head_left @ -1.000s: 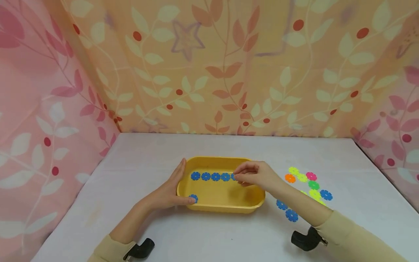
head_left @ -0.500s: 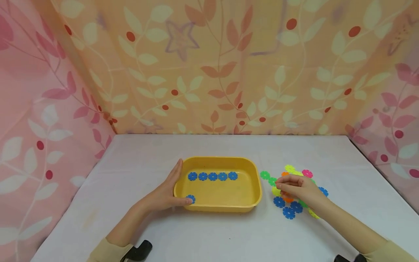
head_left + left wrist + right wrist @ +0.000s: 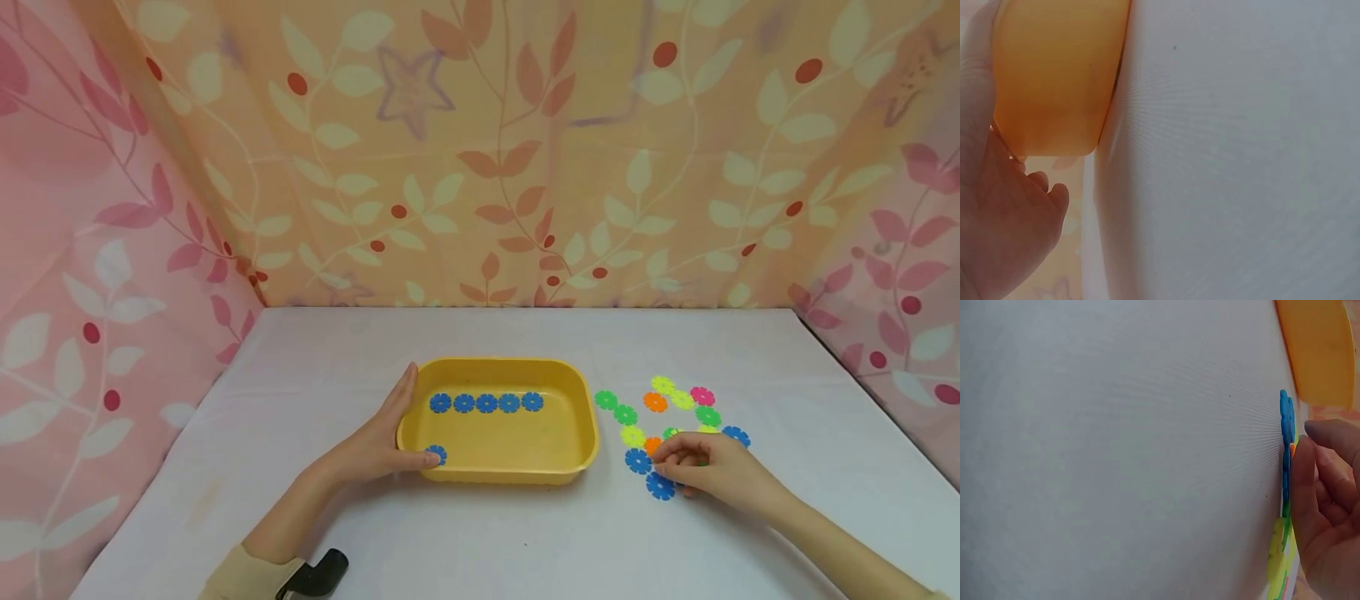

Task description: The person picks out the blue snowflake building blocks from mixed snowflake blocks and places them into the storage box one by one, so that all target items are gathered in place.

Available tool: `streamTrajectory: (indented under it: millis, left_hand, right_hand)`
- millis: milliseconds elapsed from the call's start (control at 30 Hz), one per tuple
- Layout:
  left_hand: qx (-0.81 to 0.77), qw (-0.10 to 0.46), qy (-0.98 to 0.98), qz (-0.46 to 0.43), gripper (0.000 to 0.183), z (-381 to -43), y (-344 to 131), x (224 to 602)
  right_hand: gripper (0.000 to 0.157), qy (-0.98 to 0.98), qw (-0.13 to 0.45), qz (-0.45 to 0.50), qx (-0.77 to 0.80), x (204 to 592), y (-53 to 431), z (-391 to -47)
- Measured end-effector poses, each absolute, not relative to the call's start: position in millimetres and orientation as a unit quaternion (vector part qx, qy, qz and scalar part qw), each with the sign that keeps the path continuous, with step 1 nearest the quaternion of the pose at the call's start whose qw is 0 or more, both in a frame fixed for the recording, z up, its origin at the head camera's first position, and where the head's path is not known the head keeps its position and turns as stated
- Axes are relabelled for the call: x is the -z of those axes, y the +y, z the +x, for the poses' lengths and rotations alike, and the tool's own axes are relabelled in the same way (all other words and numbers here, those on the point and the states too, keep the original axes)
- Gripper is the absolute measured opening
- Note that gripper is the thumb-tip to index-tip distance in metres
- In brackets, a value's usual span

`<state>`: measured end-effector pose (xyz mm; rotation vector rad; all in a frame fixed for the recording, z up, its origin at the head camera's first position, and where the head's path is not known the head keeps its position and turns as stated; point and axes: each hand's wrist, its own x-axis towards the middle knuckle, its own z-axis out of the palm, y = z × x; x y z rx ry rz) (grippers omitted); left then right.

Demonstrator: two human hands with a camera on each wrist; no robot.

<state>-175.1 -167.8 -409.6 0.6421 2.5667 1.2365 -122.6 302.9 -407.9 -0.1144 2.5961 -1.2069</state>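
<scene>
A yellow tray (image 3: 502,478) stands on the table in the head view, with a row of several blue snowflake building discs (image 3: 487,403) inside. My left hand (image 3: 375,446) grips the tray's left end, fingers along its outer side and thumb over the rim. Under that thumb tip, one more blue disc (image 3: 441,454) shows in part. Right of the tray, my right hand (image 3: 723,471) is low over the loose discs, its thumb and index finger near a blue disc (image 3: 660,486). In the right wrist view, nothing shows between the fingertips of the right hand (image 3: 1329,494).
Loose discs lie right of the tray, among them green (image 3: 606,401), orange (image 3: 655,402), pink (image 3: 702,396) and yellow (image 3: 663,384) ones. A white cloth covers the table (image 3: 480,550). Patterned fabric (image 3: 480,167) closes off the back and sides.
My right hand has moved from the right end of the disc row in the tray, out to the right and down over the loose discs. The left hand keeps its grip on the tray.
</scene>
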Motion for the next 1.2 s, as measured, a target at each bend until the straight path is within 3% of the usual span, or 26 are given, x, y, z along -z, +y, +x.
streamTrajectory:
  millis: [367,1200]
  left_hand:
    - [-0.419,0.112,0.874,0.217,0.124,-174.9,-168.6,412.5]
    - [-0.421,0.118,0.875,0.206,0.123,-176.8,-168.0,412.0]
  right_hand:
    - [0.02,0.941,0.066,-0.073,0.325,409.3,292.5,-124.6]
    - [0.014,0.95,0.041,-0.09,0.296,408.9,275.4,-127.7]
